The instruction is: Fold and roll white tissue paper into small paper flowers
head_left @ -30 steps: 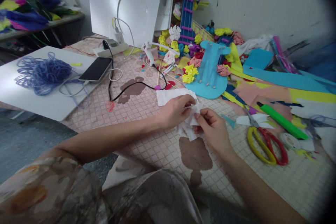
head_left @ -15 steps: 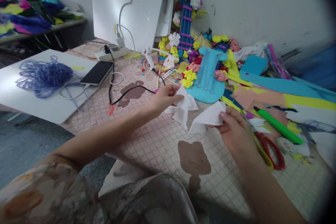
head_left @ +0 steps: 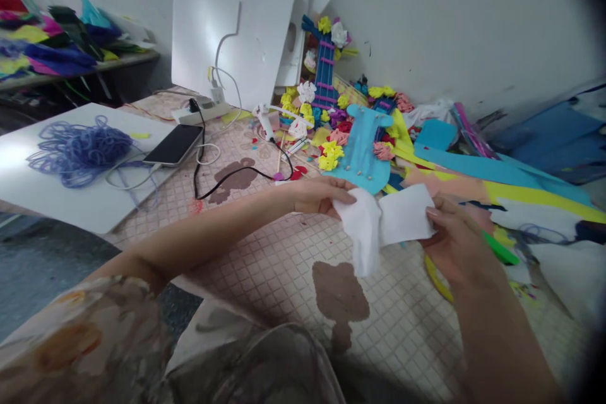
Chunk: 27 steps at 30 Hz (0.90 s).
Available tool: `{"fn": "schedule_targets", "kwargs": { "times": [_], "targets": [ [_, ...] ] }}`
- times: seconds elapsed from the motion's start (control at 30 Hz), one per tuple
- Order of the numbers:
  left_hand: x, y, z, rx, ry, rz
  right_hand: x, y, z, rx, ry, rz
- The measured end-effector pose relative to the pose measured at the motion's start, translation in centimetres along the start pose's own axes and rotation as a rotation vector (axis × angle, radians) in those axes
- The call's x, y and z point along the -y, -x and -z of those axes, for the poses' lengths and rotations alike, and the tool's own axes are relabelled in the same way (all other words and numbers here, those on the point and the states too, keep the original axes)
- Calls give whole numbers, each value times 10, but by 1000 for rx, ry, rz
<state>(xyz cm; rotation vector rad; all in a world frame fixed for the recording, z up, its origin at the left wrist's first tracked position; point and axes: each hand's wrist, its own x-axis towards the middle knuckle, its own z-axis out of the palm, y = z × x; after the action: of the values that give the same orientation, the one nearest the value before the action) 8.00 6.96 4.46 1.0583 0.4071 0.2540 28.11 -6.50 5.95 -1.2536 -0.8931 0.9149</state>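
Observation:
White paper (head_left: 360,227), soft and creased like tissue or crepe paper, is pinched in my left hand (head_left: 326,197) and droops over the tabletop. A flatter, squarish white paper piece (head_left: 404,214) is gripped at its right edge by my right hand (head_left: 452,233). The two white parts meet in the middle; I cannot tell whether they are joined. Just beyond them lies a light blue guitar-shaped cutout (head_left: 364,145) edged with crumpled paper flowers. A yellow scissor handle (head_left: 438,278) and a green marker-like stick (head_left: 502,247) are partly hidden by my right hand.
A white glue gun (head_left: 263,121) with a black cord stands at the back, near a power strip (head_left: 201,112). Left are a phone (head_left: 174,144) and blue yarn (head_left: 83,148) on a white board (head_left: 89,208). Coloured paper strips (head_left: 502,167) cover the right side.
Both hands have moved rightward with the white paper. The part at my right hand has spread into a flatter square, and the two parts now meet. The view has shifted slightly.

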Motion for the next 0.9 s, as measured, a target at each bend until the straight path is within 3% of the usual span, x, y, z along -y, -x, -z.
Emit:
{"fn": "schedule_targets", "kwargs": {
  "times": [0.07, 0.1, 0.2, 0.33, 0.43, 0.53, 0.6, 0.67, 0.77, 0.83, 0.9],
  "targets": [
    [9, -10, 8, -192, -339, 2, 3, 0, 5, -19, 85, 27],
    [13, -14, 12, -235, -394, -14, 5, -1, 7, -36, 139, 50],
    [22, -20, 19, -289, -467, -47, 13, -2, 8, -76, 405, 209],
    [22, -13, 17, -311, -522, -45, 19, -4, -12, -20, 994, 594],
    [19, -6, 12, -312, -527, -36, 9, -4, -33, 341, 1235, 793],
    [18, -2, 9, -333, -479, -32, -10, 0, -44, 693, 1262, 854],
    [20, -3, 11, -346, -497, -41, -19, 5, -43, 820, 1258, 828],
    [23, -6, 14, -365, -609, -82, -24, 11, -38, 859, 1243, 793],
    [26, -10, 18, -359, -830, -179, -25, 16, -25, 793, 1142, 692],
    [25, -10, 17, -350, -870, -224, -27, 14, -17, 565, 1039, 569],
    [21, -10, 13, -331, -771, -240, -32, 8, -11, 248, 879, 431]
  ]
}}
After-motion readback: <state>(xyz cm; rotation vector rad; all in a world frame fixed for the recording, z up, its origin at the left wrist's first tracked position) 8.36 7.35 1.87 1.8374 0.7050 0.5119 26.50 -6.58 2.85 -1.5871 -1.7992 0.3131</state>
